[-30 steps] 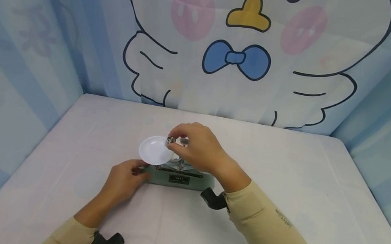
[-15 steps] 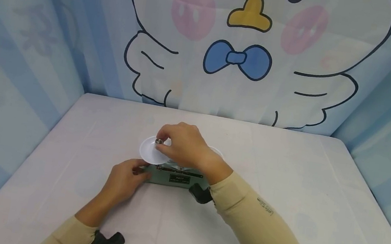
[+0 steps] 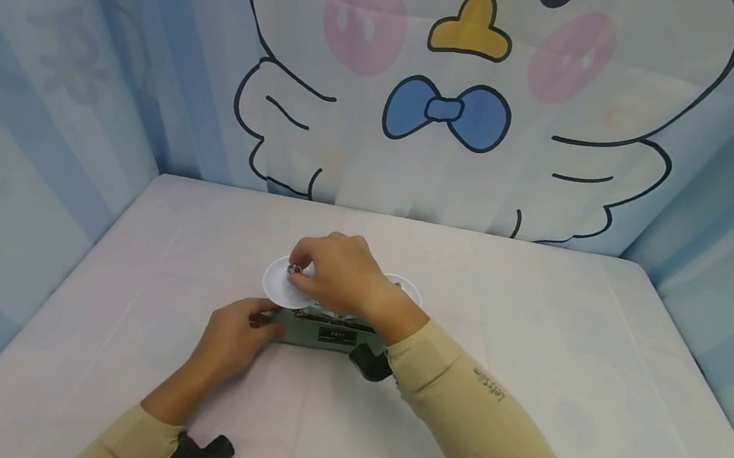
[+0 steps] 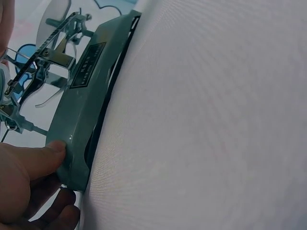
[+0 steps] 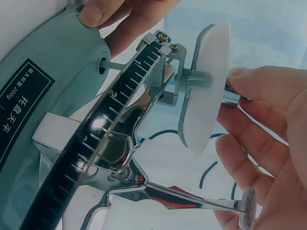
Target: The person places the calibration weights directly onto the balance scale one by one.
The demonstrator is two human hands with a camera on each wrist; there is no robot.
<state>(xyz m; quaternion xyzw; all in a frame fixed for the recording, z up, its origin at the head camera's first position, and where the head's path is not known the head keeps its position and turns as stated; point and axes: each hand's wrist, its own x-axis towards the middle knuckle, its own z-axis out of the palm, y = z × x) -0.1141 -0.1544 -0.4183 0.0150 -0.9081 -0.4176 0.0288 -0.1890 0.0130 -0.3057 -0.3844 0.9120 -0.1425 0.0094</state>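
left hand [image 3: 232, 339]: thumb and curled fingers grip the near left end of the balance base [image 3: 334, 332], steadying it on the table [image 3: 533, 346].
base: grey-green smooth casing with a black label, rounded corners.
beam [image 5: 103, 139]: chromed metal with a black graduated scale.
right hand [image 3: 333, 271]: pinches a small metal weight [image 3: 295, 269] over the left pan [image 3: 277, 288].
advice: best to lower the weight gently at the pan's centre.
pans: white, thin, round, shallow plastic; the right pan [image 3: 409, 288] is partly hidden.
backdrop [image 3: 456, 93]: cloth with a cartoon bird.
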